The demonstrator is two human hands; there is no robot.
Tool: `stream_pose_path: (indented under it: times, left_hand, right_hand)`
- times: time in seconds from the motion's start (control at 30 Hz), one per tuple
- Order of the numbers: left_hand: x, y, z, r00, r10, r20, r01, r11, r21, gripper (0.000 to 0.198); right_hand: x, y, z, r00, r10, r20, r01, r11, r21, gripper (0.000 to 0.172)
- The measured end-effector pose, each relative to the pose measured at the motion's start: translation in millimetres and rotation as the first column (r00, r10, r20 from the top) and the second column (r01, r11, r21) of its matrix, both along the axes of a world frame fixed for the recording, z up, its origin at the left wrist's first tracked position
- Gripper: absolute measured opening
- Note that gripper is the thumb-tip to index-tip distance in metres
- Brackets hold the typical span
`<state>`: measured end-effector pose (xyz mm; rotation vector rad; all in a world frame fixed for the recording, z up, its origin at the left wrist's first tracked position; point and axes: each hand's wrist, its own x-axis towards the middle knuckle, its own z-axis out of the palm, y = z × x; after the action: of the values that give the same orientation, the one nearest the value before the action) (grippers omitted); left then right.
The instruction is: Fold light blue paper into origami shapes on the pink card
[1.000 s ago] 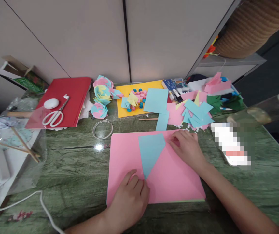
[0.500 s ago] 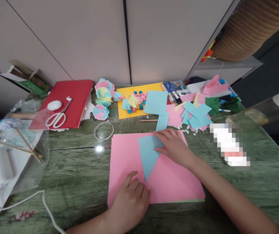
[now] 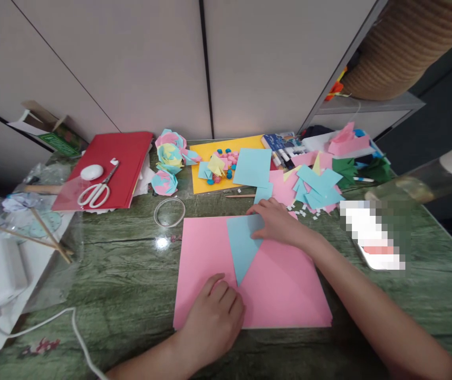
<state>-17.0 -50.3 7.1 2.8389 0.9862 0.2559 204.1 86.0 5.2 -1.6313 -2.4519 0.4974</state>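
Observation:
A light-blue paper triangle (image 3: 240, 250), wide at the far side and pointed toward me, lies on a stack of pink paper (image 3: 205, 237). My right hand (image 3: 275, 220) is at the triangle's far right corner, with bent fingers at the far edge and the thumb on the near side, gripping the paper there. My left hand (image 3: 218, 311) rests on the pink stack just left of the triangle's near point. Its index finger reaches forward, the other fingers curl loosely, and nothing shows in it.
Scissors (image 3: 96, 192) lie on a red folder (image 3: 118, 150). A tape ring (image 3: 169, 212), paper flowers (image 3: 169, 158), yellow paper (image 3: 202, 184) with small pieces, a blue sheet (image 3: 253, 167) and loose blue cutouts (image 3: 318, 184) stand behind. A pixelated phone (image 3: 376, 237) lies right.
My right hand's fingers have bent and drawn up at the far corner of the blue paper. The triangle's near point has shifted slightly away from me. My left hand has barely moved.

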Motion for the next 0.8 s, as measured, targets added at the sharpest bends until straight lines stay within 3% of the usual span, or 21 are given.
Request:
stream_pose_path:
  times: [0.13,0.27,0.37,0.43,0.5,0.53,0.63,0.73,0.8]
  left_hand:
    - [1,2,7.3,0.999,-0.037,-0.004,0.036,0.995,-0.089,0.029]
    - [1,6,13.4,0.985,-0.161,-0.058,0.148,0.973,-0.175,0.051]
    - [3,6,10.7,0.981,-0.174,-0.09,0.153,0.967,-0.203,0.05]
    - [5,6,7.2,0.98,-0.173,-0.096,0.151,0.968,-0.202,0.048]
    - [6,5,4.6,0.981,-0.172,-0.094,0.151,0.969,-0.194,0.047]
    - [6,5,3.9,0.981,-0.172,-0.094,0.152,0.97,-0.192,0.047]
    - [6,6,4.1,0.984,-0.159,-0.086,0.14,0.971,-0.194,0.047]
    - [6,7,6.5,0.987,-0.151,-0.05,0.136,0.965,-0.222,0.048]
    - [6,6,7.8,0.989,-0.146,0.008,0.144,0.961,-0.237,0.047]
  right_hand:
    - [9,10,5.6,0.989,-0.058,-0.133,0.063,0.997,0.034,0.008]
    - [22,-2,35.9,0.935,-0.139,-0.327,0.211,0.958,0.197,0.006]
    - [32,-31,62.6,0.882,-0.2,-0.427,0.399,0.798,0.452,0.004]
    - [36,-56,70.7,0.879,-0.145,-0.454,0.414,0.705,0.576,0.011]
    - [36,-81,66.0,0.912,-0.029,-0.409,0.293,0.746,0.598,0.017]
    - [35,-92,59.0,0.934,0.02,-0.358,0.198,0.802,0.564,0.019]
    - [28,-118,28.6,0.962,0.108,-0.251,0.02,0.889,0.457,0.018]
    - [23,-133,2.7,0.976,0.093,-0.195,-0.027,0.948,0.317,0.014]
    - [22,-138,-5.4,0.976,0.081,-0.201,-0.028,0.967,0.252,0.014]
